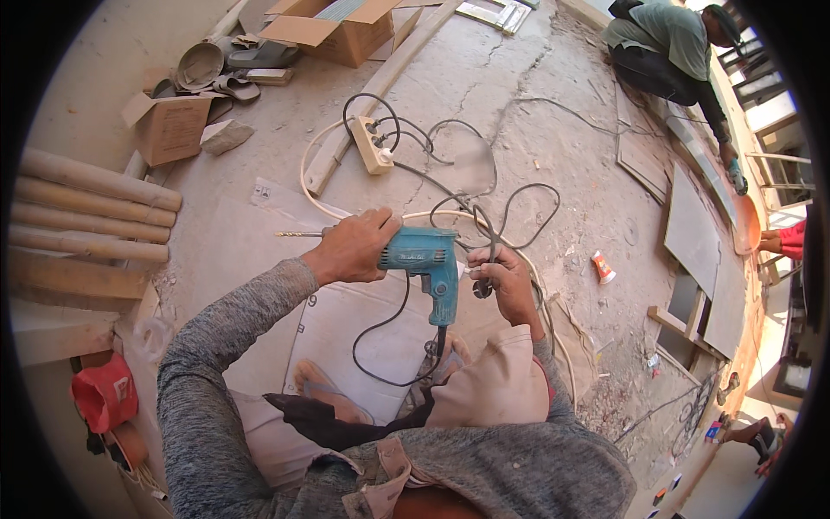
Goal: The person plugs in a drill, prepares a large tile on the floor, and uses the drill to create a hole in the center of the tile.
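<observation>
A teal power drill (424, 251) with a long drill bit (298, 233) pointing left is held level over my lap. My left hand (356, 246) is wrapped round its front end near the chuck. Behind the drill handle, my right hand (508, 281) is closed on a bunched black cord (494, 232); a dark end, perhaps a plug, shows under the fingers. From the base of the handle, the drill's own lead hangs in a loop. Beyond the drill, a cream power strip (370, 147) lies on the floor with black plugs and one white plug in it.
Cables loop across the dusty concrete. Bamboo-like poles (95, 208), a red bag (104, 394) and cardboard boxes (341, 30) are at left. A long wooden beam (380, 82) lies ahead. Flat panels (692, 225) lean at right, near a crouching co-worker (666, 43) and another person's red sleeve (793, 238).
</observation>
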